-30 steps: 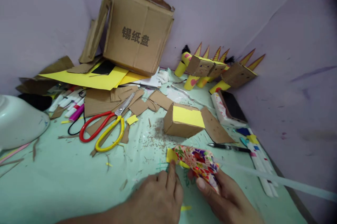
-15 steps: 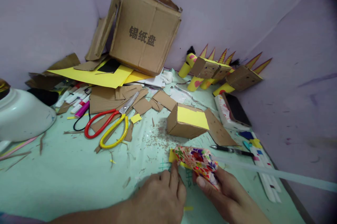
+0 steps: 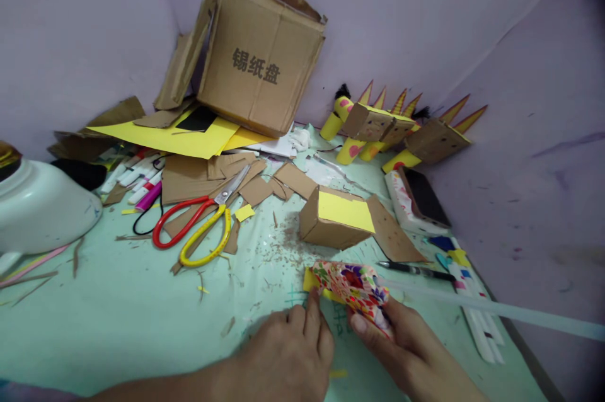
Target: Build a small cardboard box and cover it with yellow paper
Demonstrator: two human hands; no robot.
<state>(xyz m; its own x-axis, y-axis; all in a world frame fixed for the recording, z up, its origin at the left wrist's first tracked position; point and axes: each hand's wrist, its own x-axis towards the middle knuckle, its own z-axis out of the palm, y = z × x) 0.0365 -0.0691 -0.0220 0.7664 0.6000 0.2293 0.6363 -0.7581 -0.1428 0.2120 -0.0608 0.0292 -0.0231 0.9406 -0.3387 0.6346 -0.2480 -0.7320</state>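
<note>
My right hand [image 3: 406, 342] is closed around the handle of a glue gun [image 3: 352, 285] with a bright flower pattern. A long pale glue stick [image 3: 496, 309] sticks out of its back end. The nozzle points left, over a small yellow paper strip [image 3: 309, 279] lying on the table; part of the strip is hidden beneath the gun. My left hand [image 3: 293, 339] has its fingers close together, the index fingertip holding the strip down and the thumb out of sight. Just beyond stands a small cardboard box [image 3: 331, 232] with a yellow paper top [image 3: 346, 212].
Scissors [image 3: 203, 219] with red and yellow handles lie left among cardboard scraps [image 3: 184, 178]. A big carton [image 3: 259, 55] stands behind. Yellow animal figures [image 3: 373, 125], a phone [image 3: 425, 197], a pen [image 3: 416, 269] and markers [image 3: 477, 320] are right. A white rounded object [image 3: 42, 206] sits far left.
The glue gun and my right hand have shifted very slightly to the left. My left hand stays on the yellow paper strip.
</note>
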